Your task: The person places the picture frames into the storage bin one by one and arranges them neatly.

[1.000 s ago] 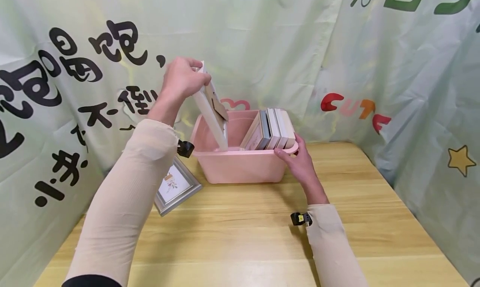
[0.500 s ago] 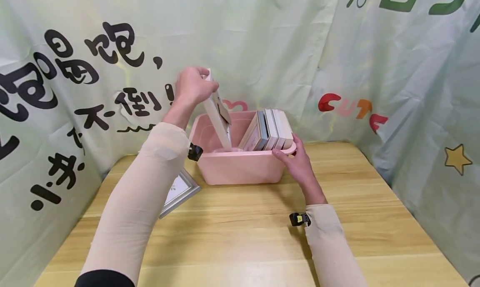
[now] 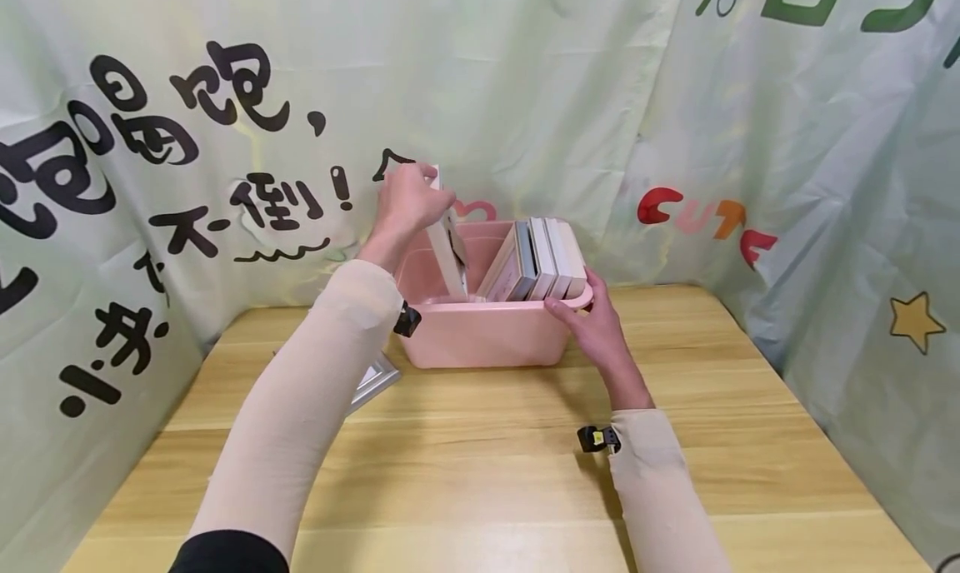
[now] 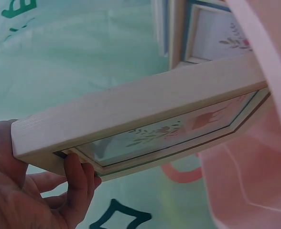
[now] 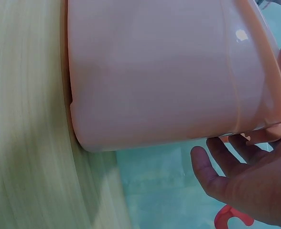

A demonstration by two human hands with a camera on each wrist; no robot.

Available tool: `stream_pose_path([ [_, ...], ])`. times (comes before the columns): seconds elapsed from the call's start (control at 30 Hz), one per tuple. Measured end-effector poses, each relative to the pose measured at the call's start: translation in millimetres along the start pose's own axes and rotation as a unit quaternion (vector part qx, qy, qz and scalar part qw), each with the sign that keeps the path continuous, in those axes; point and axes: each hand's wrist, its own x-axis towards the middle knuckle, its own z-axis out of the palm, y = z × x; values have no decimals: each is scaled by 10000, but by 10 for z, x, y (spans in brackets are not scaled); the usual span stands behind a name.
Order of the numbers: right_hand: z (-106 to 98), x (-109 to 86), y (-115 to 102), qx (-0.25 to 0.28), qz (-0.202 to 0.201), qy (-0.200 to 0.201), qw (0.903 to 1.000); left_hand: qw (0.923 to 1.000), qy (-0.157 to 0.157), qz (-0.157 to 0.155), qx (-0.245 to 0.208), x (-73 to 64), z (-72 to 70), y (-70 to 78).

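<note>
A pink plastic bin [image 3: 480, 336] stands at the far side of the table. My left hand [image 3: 411, 200] grips a white picture frame [image 3: 448, 261] by its top end, and the frame's lower end reaches down inside the bin, tilted. In the left wrist view, that frame's glass [image 4: 178, 131] covers a printed picture, and the fingers curl over its end. At the bin's right front corner, my right hand [image 3: 600, 327] holds the rim, thumb on the front. Several more picture frames [image 3: 551, 261] stand on edge, leaning together in the bin's right half.
A silver-grey picture frame [image 3: 384, 377] lies on the wooden table [image 3: 510, 473] left of the bin, partly hidden by my left sleeve [image 3: 300, 423]. A printed cloth curtain [image 3: 525, 98] hangs close behind the bin and along both sides.
My left hand has moved down and to the right, lowering the white picture frame deeper into the bin and tilting it more upright. My right hand stays on the rim.
</note>
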Motion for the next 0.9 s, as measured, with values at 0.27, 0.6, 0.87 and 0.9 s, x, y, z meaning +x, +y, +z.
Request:
stream_pose_path([
  [0.27, 7, 2, -15, 10, 5, 4, 10000, 10000, 53, 2, 57, 41, 150, -79],
  [0.6, -3, 0, -5, 84, 34, -35, 10000, 10000, -14, 14, -18, 51, 320, -110],
  [0.87, -8, -18, -2, 10, 59, -24, 10000, 9999, -9, 119, 1, 48, 482, -133],
  [0.9, -7, -19, -2, 8, 60, -26, 10000, 9999, -13, 127, 43, 50, 499, -137],
])
